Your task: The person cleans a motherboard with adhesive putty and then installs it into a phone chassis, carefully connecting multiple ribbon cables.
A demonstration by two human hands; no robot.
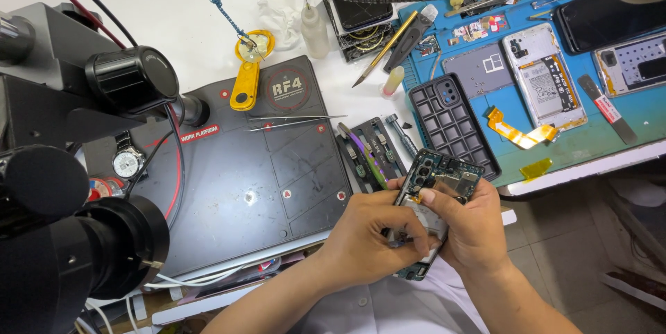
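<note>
An opened phone with its back cover off and green and black parts showing (436,188) is held in both hands, low in the frame and a little right of the middle. The left hand (368,233) is curled around the phone's lower left side, with the fingers bent over its pale middle part. The right hand (472,226) is closed around the phone's right side, and its thumb is pressed on the phone near the camera holes.

Just above the hands, a black plastic phone case with square hollows (451,122) is seen lying at the edge of a blue mat (624,119). On that mat, in the upper right of the frame, a white opened phone with its battery showing (544,77) is laid flat, and an orange flat ribbon cable (519,133) is curled beside it.

A dark grey work mat (243,181) is spread in the middle of the frame. Two thin metal tweezers (295,121) are laid across its top part, and a yellow tool (245,84) rests at its upper edge. A big black microscope (62,167) fills the left side. A round wristwatch (127,163) is seen next to it.
</note>
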